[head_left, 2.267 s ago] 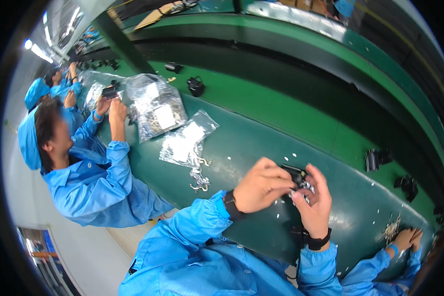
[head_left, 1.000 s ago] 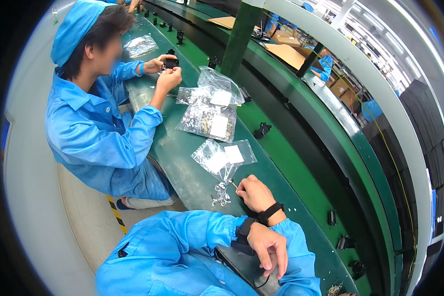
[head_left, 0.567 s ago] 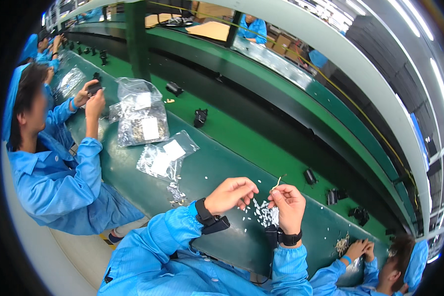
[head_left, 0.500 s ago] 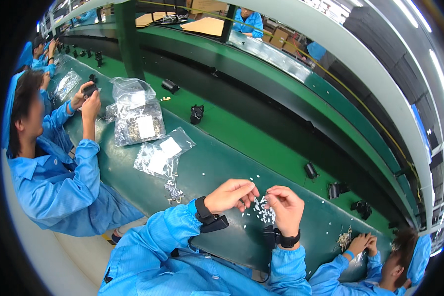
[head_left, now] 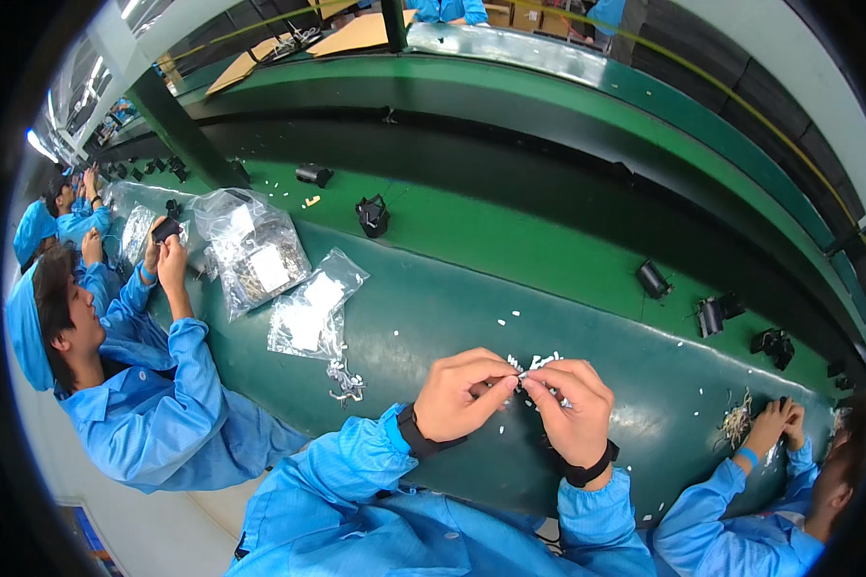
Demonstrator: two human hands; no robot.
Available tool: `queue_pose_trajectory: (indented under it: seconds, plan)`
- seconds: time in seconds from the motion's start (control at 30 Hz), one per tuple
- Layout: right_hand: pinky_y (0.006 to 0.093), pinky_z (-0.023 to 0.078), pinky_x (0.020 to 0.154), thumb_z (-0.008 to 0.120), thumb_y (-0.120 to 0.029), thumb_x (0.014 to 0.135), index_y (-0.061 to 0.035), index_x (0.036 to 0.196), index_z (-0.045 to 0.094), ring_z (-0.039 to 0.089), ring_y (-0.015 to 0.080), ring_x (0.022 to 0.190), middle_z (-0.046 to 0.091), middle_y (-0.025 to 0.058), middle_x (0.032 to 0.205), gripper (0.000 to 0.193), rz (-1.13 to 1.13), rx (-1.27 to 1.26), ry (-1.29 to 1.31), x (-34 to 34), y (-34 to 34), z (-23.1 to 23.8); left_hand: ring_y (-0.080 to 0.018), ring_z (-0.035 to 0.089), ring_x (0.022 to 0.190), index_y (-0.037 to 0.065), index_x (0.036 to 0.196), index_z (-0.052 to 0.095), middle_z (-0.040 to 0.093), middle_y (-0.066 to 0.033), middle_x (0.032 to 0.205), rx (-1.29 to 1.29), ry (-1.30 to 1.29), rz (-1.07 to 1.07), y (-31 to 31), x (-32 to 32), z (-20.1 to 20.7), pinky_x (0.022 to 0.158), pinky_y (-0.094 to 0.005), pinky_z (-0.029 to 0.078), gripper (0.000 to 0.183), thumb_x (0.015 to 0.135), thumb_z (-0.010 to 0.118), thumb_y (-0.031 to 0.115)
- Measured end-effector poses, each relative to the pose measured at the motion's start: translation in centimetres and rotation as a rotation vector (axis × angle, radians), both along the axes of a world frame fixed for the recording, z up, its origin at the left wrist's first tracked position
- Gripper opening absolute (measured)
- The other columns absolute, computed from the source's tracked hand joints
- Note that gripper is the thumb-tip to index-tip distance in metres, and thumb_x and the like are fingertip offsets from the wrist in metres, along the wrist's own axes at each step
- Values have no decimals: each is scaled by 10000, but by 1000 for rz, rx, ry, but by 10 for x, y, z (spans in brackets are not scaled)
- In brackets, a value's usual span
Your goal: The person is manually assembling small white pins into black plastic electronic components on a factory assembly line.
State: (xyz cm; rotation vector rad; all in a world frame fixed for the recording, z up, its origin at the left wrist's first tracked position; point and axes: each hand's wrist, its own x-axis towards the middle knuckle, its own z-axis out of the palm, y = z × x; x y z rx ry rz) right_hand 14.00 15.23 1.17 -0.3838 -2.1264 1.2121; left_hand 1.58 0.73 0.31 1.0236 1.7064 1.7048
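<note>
My left hand (head_left: 464, 394) and my right hand (head_left: 573, 404) meet fingertip to fingertip above the dark green worktop. Each pinches thumb against forefinger at the same spot. Whatever is between the tips is tiny and mostly covered, so I cannot make out its kind. Just beyond and under the fingers lies a loose scatter of small white pieces (head_left: 546, 361), partly hidden by my hands. Dark bands circle both my wrists over blue sleeves.
Left of my hands are a small heap of grey-white parts (head_left: 346, 383), a clear bag with white labels (head_left: 308, 317) and a fuller bag of parts (head_left: 260, 260). Black assemblies (head_left: 372, 216) sit along the bright green strip. Co-workers in blue (head_left: 135, 404) work on both sides.
My two hands have come together, fingertips now touching, where a gap showed before. The whole view has shifted and turned. The person on the left still holds a black part.
</note>
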Motion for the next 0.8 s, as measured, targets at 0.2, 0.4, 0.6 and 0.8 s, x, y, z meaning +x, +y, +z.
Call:
queue_pose_trajectory:
  seconds: [0.2,0.4,0.6,0.8]
  plan:
    - [345,535,672,785,-18,781,-38,973,738,654,269,784,691,96,929,198,105,215,-34,-2,7,3,-241,697,735,11,995,727,690,-117,934,32,445,57,2,-2,-3,620,-323,558,145,852,721,-11]
    - [352,532,672,727,6,818,-12,936,700,660,265,794,678,95,915,122,197,286,-85,1,11,8,-215,701,733,1,972,740,700,-116,910,17,507,-56,-3,-1,-1,620,-309,564,124,851,720,-20]
    - [317,490,596,666,28,838,8,907,700,612,213,655,657,123,854,79,60,29,-431,6,21,3,-166,709,753,-45,984,724,689,-120,901,-46,111,8,-8,-10,10,603,-249,564,98,913,690,15]
    - [365,531,639,695,-1,846,-15,966,744,676,295,711,717,132,862,130,167,413,-245,4,21,3,-131,665,724,-39,1021,702,683,-90,895,53,-371,-142,-11,-22,-4,576,-256,540,120,958,657,52]
